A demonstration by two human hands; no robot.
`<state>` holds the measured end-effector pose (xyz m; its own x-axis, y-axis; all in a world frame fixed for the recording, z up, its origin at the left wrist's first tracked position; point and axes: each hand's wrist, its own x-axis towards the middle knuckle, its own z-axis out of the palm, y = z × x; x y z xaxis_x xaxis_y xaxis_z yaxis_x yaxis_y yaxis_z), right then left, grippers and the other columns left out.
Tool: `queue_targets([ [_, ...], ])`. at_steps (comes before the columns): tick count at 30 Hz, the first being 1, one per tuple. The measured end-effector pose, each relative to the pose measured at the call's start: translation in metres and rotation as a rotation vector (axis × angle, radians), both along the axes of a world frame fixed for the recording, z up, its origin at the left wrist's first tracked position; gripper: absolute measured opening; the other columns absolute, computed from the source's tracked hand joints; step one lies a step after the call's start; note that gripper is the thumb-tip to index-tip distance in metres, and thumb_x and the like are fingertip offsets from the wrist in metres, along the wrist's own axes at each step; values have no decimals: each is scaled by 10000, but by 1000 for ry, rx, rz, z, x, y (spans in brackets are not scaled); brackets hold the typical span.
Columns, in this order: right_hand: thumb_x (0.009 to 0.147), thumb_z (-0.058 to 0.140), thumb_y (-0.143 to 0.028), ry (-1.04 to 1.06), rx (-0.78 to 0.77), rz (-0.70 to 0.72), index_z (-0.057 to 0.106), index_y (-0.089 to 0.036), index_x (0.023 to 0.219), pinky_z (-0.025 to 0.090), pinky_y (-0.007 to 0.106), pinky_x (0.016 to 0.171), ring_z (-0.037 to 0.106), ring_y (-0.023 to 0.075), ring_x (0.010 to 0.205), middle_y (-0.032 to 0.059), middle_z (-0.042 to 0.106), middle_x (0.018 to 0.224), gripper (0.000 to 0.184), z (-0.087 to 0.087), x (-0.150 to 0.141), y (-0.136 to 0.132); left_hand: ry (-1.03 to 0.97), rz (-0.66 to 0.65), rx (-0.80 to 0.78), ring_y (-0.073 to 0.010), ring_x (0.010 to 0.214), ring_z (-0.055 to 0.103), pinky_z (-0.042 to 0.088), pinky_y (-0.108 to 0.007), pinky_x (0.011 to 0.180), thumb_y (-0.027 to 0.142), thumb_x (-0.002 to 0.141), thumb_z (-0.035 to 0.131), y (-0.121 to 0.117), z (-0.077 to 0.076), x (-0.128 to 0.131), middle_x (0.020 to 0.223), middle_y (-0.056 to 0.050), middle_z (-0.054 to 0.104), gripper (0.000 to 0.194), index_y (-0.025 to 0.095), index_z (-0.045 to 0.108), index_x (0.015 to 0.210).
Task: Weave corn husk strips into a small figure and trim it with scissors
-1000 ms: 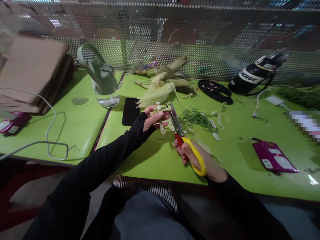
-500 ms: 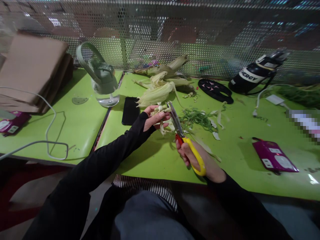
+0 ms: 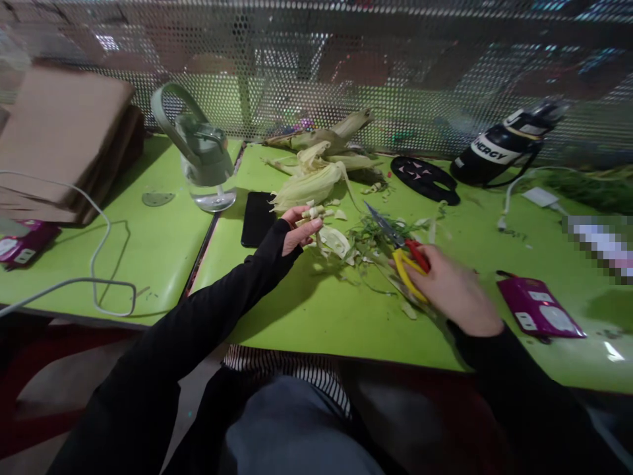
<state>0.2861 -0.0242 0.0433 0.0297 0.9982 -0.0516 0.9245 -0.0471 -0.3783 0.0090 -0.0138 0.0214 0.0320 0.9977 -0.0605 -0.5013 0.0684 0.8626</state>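
A short, pale green corn-husk bundle is pinched between the thumb and fingers of my left hand. Some loose husk hangs beneath it. My right hand grips a pair of scissors by the red and yellow handles, blades pointing up and left. The blades look closed and lie over green shreds on the table; whether they touch these I cannot tell. A larger heap of corn husks lies just beyond my left hand. Pale husk scraps are between my hands.
A black phone and a green-lidded water bottle stand left of the husks. At the back right are a black palette-shaped plate and a black bottle. A purple power strip lies right; brown paper is stacked left.
The scissors have moved right, away from the husk bundle, and now point over the green shreds, my right hand swinging right with them. My left hand has stayed nearly in place.
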Motion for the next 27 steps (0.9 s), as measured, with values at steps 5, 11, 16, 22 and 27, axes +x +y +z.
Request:
queue_targets([
  [5, 918, 455, -600, -289, 130, 86, 601, -190, 802, 479, 504, 725, 617, 330, 741, 176, 627, 766, 450, 3, 25, 12, 27, -3, 5, -120, 784, 613, 474, -254, 700, 293, 746, 836, 6, -5, -3, 932, -9, 675, 325, 193, 623, 971],
  [11, 964, 313, -701, 308, 34, 337, 681, -213, 1096, 543, 398, 814, 674, 227, 881, 108, 727, 1032, 626, 10, -58, -2, 107, -111, 70, -76, 602, 541, 429, -226, 580, 276, 658, 896, 10, -13, -1, 746, 23, 659, 357, 177, 638, 884],
  [16, 963, 446, -637, 550, -35, 617, 683, -188, 887, 498, 333, 731, 631, 191, 737, 70, 702, 810, 514, -6, -107, 10, 62, -126, 25, -91, 587, 580, 459, -233, 562, 304, 655, 896, 7, -15, 6, 721, 12, 689, 350, 175, 647, 864],
  [22, 1048, 333, -449, 131, 406, 700, 683, -197, 819, 472, 356, 747, 608, 220, 734, 120, 706, 774, 488, -37, -98, 17, -42, -165, -59, -86, 660, 645, 506, -221, 635, 283, 779, 811, 1, -17, 9, 810, -7, 730, 250, 158, 627, 894],
  [27, 1005, 460, -472, 137, 283, 614, 714, -176, 806, 480, 360, 700, 616, 221, 700, 126, 716, 784, 438, -36, -92, 22, 89, -149, 20, -89, 540, 592, 399, -206, 474, 277, 806, 774, -4, -12, 14, 740, 8, 728, 305, 187, 545, 985],
])
